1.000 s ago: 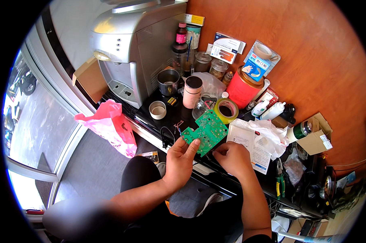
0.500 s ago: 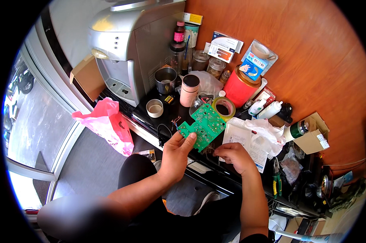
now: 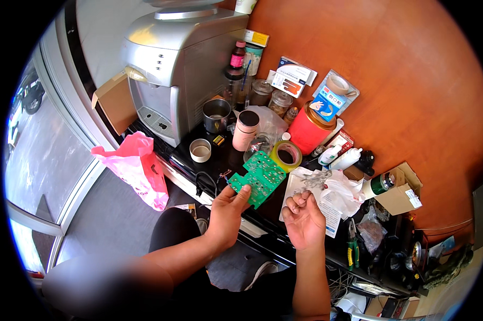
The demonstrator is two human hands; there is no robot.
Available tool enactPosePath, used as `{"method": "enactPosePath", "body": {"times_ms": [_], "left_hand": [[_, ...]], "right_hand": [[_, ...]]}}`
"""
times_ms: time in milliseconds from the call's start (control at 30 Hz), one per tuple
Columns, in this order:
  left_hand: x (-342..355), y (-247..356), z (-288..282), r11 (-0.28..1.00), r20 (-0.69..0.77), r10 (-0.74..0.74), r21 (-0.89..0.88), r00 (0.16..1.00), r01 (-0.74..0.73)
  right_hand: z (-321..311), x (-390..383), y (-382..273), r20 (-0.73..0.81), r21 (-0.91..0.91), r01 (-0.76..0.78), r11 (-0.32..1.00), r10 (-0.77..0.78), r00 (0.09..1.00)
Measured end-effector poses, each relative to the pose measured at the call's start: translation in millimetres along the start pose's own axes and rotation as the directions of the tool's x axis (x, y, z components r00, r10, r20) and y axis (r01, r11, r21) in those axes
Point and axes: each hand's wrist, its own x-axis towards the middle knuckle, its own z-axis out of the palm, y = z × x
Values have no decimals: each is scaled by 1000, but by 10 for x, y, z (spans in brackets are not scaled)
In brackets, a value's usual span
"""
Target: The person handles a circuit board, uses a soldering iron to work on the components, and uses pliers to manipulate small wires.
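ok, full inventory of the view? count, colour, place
circuit board: 1, green, in left hand
wiry tangle: 1, grey, above right hand
water dispenser: 1, silver, upper left
plastic bag: 1, pink, left side
metal vessels: 2, silver, right of dispenser
flask: 1, pink, right of vessels
tape roll: 1, yellow-green, right of flask
tin: 1, red, beyond tape
lidded jars: 2, clear, left of tin
white bottles: 2, white, right of tin
wrapping: 1, white, beyond right hand
leaflet: 1, white, beside wrapping
thermos: 1, green, right of wrapping
cardboard boxes: 2+, brown, far left and right
pliers: 1, green-yellow, right side
Rest: too crowded to count
left hand: 1, bare, holding board
right hand: 1, bare, grip unclear
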Motion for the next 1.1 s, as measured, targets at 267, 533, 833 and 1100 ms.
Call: {"method": "enactPosePath", "body": {"times_ms": [267,533,833,1100], "left_hand": [[-64,28,5,997,14,-14,-80,1000,15],[-87,39,35,992,-11,-16,-124,1000,14],[-103,63,41,989,-15,-5,-150,1000,2],[-100,67,43,984,-39,-112,-147,993,105]], "right_hand": [[20,23,153,-18,-318,84,944,-95,995],[120,17,441,-130,-615,191,765,-337,933],[-3,-1,626,-42,-738,270,618,-441,896],[-4,-49,730,-29,-725,294,622,-455,890]]}}
